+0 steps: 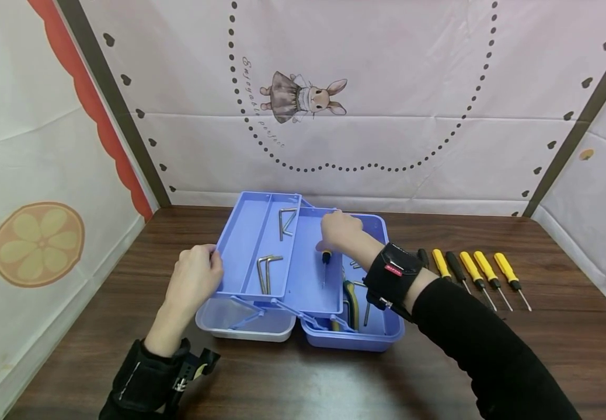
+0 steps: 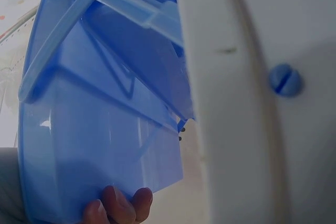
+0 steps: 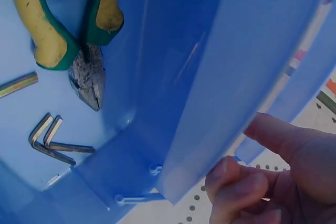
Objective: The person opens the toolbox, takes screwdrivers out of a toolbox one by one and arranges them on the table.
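A blue toolbox [image 1: 352, 344] stands unfolded, its two linked trays raised on hinged arms. My left hand [image 1: 195, 277] holds the outer edge of the left tray [image 1: 247, 233], fingertips [image 2: 122, 205] against its underside in the left wrist view. My right hand [image 1: 341, 230] is at the far rim of the middle tray [image 1: 303, 297], thumb and curled fingers gripping that rim in the right wrist view. A screwdriver [image 1: 325, 265] lies in the middle tray, its handle partly hidden under my right hand. Several hex keys [image 1: 266, 274] lie in the left tray.
Yellow-green cutting pliers [image 3: 52, 38] and more hex keys [image 3: 50, 142] lie in the box bottom. Several screwdrivers [image 1: 508, 268] with yellow or black handles lie in a row on the table right of the box. The pale lid [image 1: 253, 332] lies under the left tray.
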`<state>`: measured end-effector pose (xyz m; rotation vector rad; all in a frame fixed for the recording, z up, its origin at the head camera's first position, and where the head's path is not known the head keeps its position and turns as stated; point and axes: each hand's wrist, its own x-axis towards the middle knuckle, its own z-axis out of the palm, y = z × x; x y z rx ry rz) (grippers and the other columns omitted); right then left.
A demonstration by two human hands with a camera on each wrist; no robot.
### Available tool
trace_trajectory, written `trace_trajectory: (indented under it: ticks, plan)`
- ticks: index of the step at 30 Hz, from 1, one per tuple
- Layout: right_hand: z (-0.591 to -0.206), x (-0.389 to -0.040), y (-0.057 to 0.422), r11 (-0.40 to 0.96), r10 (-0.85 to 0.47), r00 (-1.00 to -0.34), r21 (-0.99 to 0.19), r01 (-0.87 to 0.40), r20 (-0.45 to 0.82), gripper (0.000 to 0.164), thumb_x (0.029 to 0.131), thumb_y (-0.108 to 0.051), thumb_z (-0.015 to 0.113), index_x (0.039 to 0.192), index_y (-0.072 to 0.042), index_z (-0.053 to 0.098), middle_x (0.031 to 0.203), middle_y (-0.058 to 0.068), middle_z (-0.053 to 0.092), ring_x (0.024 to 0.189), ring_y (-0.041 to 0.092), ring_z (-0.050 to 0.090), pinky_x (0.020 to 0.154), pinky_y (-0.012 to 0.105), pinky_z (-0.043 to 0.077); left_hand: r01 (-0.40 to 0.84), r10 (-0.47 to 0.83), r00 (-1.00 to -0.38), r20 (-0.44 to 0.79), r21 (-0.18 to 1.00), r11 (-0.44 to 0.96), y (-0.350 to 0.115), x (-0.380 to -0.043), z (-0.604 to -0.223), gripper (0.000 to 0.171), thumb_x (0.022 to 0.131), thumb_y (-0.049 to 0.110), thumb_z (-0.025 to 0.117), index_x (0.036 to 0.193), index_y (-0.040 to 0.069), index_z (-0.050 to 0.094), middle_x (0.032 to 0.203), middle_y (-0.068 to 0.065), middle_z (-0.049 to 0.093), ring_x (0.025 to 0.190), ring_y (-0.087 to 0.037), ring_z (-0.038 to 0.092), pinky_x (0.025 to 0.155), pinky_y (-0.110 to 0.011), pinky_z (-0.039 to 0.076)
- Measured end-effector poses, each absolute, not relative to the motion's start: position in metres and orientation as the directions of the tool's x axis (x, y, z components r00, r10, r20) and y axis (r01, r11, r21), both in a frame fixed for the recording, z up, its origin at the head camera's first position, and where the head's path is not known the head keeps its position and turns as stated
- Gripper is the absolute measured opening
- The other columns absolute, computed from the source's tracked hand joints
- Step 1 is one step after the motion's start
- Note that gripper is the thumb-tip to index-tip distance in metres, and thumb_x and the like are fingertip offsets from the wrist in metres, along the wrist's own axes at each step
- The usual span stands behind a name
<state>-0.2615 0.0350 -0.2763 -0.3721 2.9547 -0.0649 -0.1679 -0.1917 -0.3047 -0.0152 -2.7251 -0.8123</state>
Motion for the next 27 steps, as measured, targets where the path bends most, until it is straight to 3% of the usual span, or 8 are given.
trace_trajectory:
  ticks: [7,14,21,27]
  plan:
    - [-0.2795,-0.2623,0.0267,0.974,-0.227,-0.964,-0.007,-0.228,-0.141,0.034,0.078,-0.032,0.065,0.098,-0.005,0.061,0.086,0.006,0.059,0.074,0.019,0.055,0.063,0.036,0.047,0.100,-0.068,-0.956,0.284,0.538,0.837,-0.1918,-0.1671,-0.3050,0.028,0.087,0.003,0.040,0.098,-0.017,0.056,0.080,-0.027,0.059,0.049,-0.019,0.051,0.038,-0.024,0.038]
    - [-0.2819,-0.2644,0.0256,0.978,-0.208,-0.971,-0.007,-0.208,-0.122,0.022,0.079,-0.025,0.063,0.090,-0.005,0.062,0.081,0.006,0.058,0.071,0.019,0.055,0.059,0.036,0.047,0.099,-0.069,-0.956,0.284,0.538,0.837,-0.1917,-0.1668,-0.3043,0.027,0.087,0.003,0.040,0.097,-0.017,0.057,0.077,-0.026,0.059,0.049,-0.019,0.051,0.038,-0.024,0.037]
    - [-0.2819,-0.2655,0.0296,0.981,-0.189,-0.975,-0.061,-0.183,-0.116,0.027,0.077,-0.028,0.064,0.091,-0.006,0.057,0.089,0.008,0.054,0.071,0.020,0.054,0.058,0.035,0.047,0.095,-0.072,-0.956,0.283,0.535,0.840,-0.1914,-0.1668,-0.3042,0.026,0.086,0.003,0.040,0.091,-0.014,0.059,0.071,-0.021,0.057,0.047,-0.018,0.048,0.037,-0.024,0.035]
    - [-0.2765,-0.2636,0.0318,0.962,-0.200,-0.975,-0.208,-0.177,-0.099,0.027,0.078,-0.026,0.064,0.089,-0.004,0.053,0.079,0.007,0.054,0.059,0.016,0.056,0.048,0.026,0.046,0.101,-0.070,-0.955,0.289,0.535,0.839,-0.1916,-0.1672,-0.3040,0.026,0.086,0.003,0.040,0.092,-0.015,0.059,0.073,-0.022,0.058,0.047,-0.017,0.049,0.037,-0.024,0.036]
